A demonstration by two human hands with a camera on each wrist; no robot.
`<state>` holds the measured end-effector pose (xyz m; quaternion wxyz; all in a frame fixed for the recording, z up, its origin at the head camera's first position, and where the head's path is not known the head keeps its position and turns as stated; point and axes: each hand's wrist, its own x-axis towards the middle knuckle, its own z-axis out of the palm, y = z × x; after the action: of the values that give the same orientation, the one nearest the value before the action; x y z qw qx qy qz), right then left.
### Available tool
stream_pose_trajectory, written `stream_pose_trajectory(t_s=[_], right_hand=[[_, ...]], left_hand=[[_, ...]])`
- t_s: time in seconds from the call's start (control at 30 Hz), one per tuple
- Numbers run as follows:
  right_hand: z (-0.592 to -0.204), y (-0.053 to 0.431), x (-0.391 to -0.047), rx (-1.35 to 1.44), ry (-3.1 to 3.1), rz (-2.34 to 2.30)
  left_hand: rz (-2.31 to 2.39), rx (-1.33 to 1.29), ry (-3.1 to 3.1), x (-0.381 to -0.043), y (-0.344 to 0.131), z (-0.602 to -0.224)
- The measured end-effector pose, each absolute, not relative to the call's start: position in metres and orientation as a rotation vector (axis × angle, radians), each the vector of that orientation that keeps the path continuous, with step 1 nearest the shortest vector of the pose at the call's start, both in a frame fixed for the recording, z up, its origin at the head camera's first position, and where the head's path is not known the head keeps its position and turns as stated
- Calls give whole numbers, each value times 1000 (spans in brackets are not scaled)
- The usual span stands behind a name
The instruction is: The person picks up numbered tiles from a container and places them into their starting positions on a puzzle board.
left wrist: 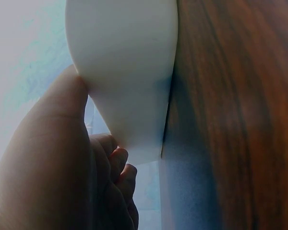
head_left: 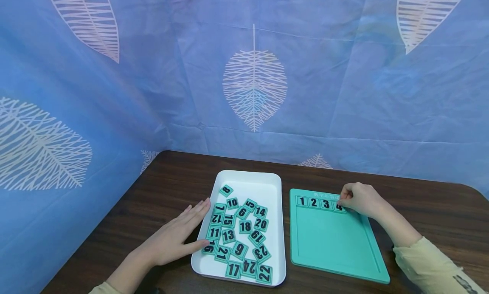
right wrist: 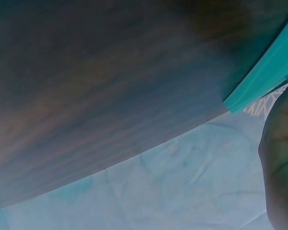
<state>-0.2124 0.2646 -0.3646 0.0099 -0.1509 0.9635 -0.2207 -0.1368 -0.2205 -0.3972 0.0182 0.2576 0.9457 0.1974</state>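
The right hand (head_left: pixel 361 199) pinches a square green tile (head_left: pixel 338 207) printed with a black "4", beside tiles "1", "2", "3" (head_left: pixel 314 202); the left hand (head_left: pixel 172 234), fingers extended, touches the white tray (head_left: pixel 276 226).

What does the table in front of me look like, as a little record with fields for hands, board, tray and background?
Right hand: pinching at the 4 tile
Left hand: on the white tray's left rim
Board: green, tiles 1 to 4 in a row
Tray: scattered number tiles
Table: dark wood
Backdrop: blue, leaf prints
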Motion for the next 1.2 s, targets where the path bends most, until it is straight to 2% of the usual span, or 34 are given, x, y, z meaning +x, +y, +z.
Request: stream_pose_trajectory(t_s=[0.37, 0.7, 0.97, 1.2], right_hand=[[-353, 251, -213, -508, 3033, -701], [-327, 175, -215, -807, 2929, -900], [-333, 119, -224, -1073, 2815, -941], [-346, 89, -230, -1146, 2704, -841]], left_hand=[[624, 814, 2935, -137, -220, -397], [661, 876, 2934, -138, -222, -400], [668, 895, 2928, -138, -222, -400], [679, 886, 2918, -138, -222, -400]])
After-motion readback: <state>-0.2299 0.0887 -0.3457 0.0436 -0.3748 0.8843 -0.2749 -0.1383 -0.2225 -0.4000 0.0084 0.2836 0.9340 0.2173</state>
